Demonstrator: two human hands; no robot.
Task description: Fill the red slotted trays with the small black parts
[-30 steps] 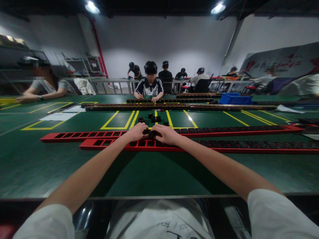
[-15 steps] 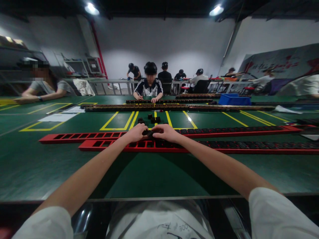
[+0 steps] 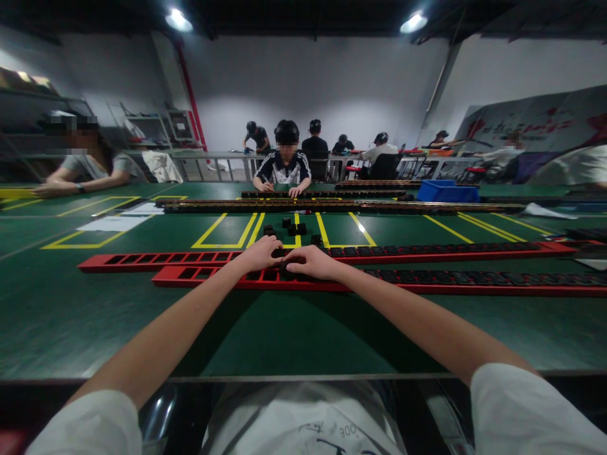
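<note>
Black piece (image 3: 285,270) is sitting lower than a moment ago, at the near red tray (image 3: 164,277) in the frame's centre, apparently meeting a slot. The right hand (image 3: 313,261) is pinching it; whether the left hand (image 3: 262,253) is gripping anything, I cannot tell.

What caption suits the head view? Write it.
Left hand and right hand over red trays, black blocks just beyond.

We have brought the black piece (image 3: 284,270), earlier raised between our fingertips, down to the near red tray (image 3: 164,278), our right hand (image 3: 312,261) lowering with it.
</note>
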